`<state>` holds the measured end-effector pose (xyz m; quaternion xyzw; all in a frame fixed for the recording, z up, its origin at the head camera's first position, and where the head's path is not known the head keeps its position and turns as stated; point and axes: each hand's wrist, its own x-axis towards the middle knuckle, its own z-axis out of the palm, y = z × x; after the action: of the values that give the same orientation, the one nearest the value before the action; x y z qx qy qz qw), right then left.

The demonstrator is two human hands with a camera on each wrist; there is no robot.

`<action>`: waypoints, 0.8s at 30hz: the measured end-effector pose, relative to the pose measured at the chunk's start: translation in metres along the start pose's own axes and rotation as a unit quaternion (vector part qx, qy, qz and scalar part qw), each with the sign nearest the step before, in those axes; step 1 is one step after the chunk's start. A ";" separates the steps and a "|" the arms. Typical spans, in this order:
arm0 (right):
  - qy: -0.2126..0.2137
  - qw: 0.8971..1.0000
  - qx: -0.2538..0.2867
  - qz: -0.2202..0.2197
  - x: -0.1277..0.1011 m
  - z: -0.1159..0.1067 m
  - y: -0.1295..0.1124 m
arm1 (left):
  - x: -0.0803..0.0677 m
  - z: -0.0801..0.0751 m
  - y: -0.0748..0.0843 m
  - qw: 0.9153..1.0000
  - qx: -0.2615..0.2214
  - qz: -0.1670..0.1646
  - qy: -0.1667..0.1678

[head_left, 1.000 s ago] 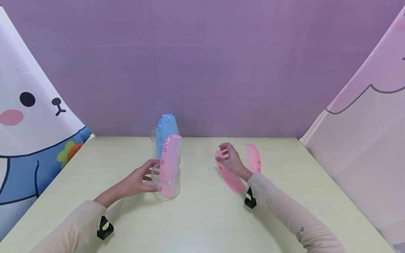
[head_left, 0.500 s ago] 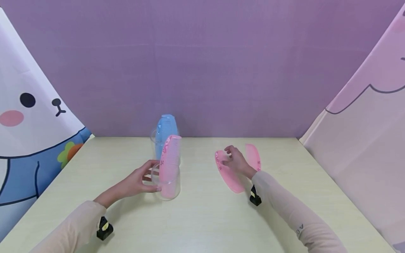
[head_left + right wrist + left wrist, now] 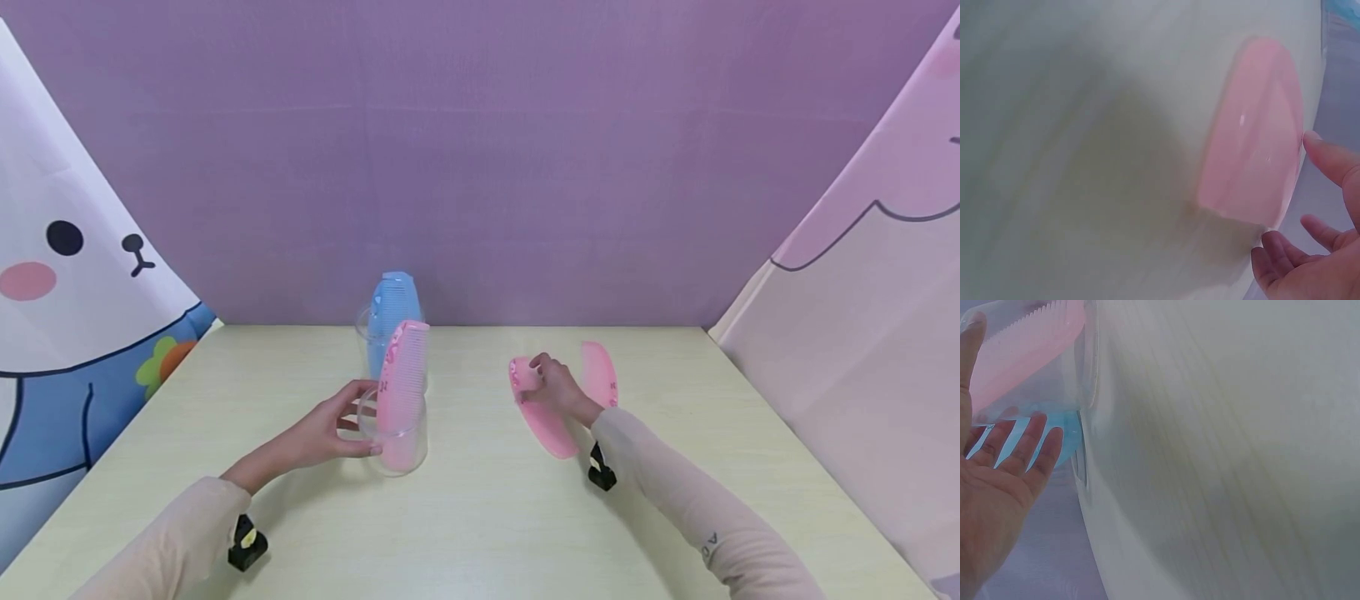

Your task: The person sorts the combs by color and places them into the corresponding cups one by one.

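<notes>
A clear plastic cup (image 3: 405, 458) stands on the table with a pink comb (image 3: 402, 375) upright in it. My left hand (image 3: 318, 429) holds the cup from the left, thumb on the near side and fingers on the far side; the left wrist view shows this hand (image 3: 997, 494) too. Flat on the table at the right lies another pink comb (image 3: 551, 429). My right hand (image 3: 558, 387) is over its far part. In the right wrist view, the thumb is at one long edge of this comb (image 3: 1254, 131), and the fingertips are near its end, apart from the thumb.
Behind the held cup stands a second clear cup (image 3: 363, 323) with a blue comb (image 3: 395, 304) in it. A further pink comb (image 3: 600, 375) lies right of my right hand. The pale table (image 3: 465, 517) ends at a purple backdrop (image 3: 480, 167).
My right hand shifted right, then came slightly back left and lower over the pink comb, with its thumb now at the comb's left edge. My left hand and the cup stay put.
</notes>
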<state>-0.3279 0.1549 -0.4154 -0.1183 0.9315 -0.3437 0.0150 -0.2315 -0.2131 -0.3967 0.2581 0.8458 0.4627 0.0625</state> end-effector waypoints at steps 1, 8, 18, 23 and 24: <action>-0.001 1.000 -0.001 0.000 0.000 0.000 0.000 | 0.000 0.000 0.000 1.000 0.001 0.000 0.001; 0.003 1.000 0.005 0.009 0.001 0.002 -0.002 | 0.000 0.000 -0.001 1.000 0.005 0.008 0.004; 0.005 0.999 0.006 0.034 0.000 0.004 -0.012 | -0.001 -0.001 -0.001 1.000 0.004 0.005 -0.002; 0.009 0.998 0.011 0.054 0.001 0.004 -0.013 | -0.001 0.000 0.000 1.000 0.002 0.006 -0.001; 0.010 0.998 0.014 0.057 0.001 0.004 -0.013 | -0.001 0.000 0.000 1.000 0.002 0.006 -0.001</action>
<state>-0.3259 0.1423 -0.4099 -0.0612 0.9318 -0.3567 0.0267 -0.2309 -0.2138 -0.3965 0.2642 0.8450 0.4610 0.0601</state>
